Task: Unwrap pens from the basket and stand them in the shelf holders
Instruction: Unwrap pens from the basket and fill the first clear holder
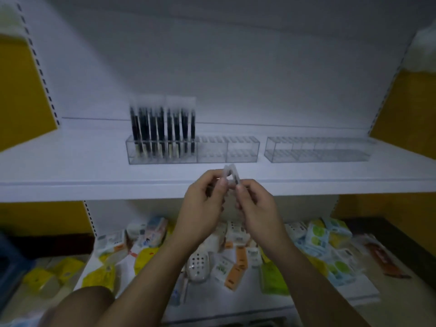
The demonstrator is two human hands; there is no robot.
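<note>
Both hands are raised in front of the white shelf's front edge [94,187]. My left hand [203,208] and my right hand [257,208] pinch a small clear wrapper [232,174] between them, its two sides spread apart in an upside-down V. Whether a pen is inside is too blurred to tell. On the shelf stands a clear holder [240,149] with several dark pens [162,131] upright in its left half. A second clear holder [316,149] stands to its right with no pens in it.
The lower shelf [354,296] carries a heap of small packets in yellow, green, blue and orange, plus a white perforated shoe [198,265]. Yellow wall panels flank the shelving. A blue object [9,267] sits at lower left. No basket is in view.
</note>
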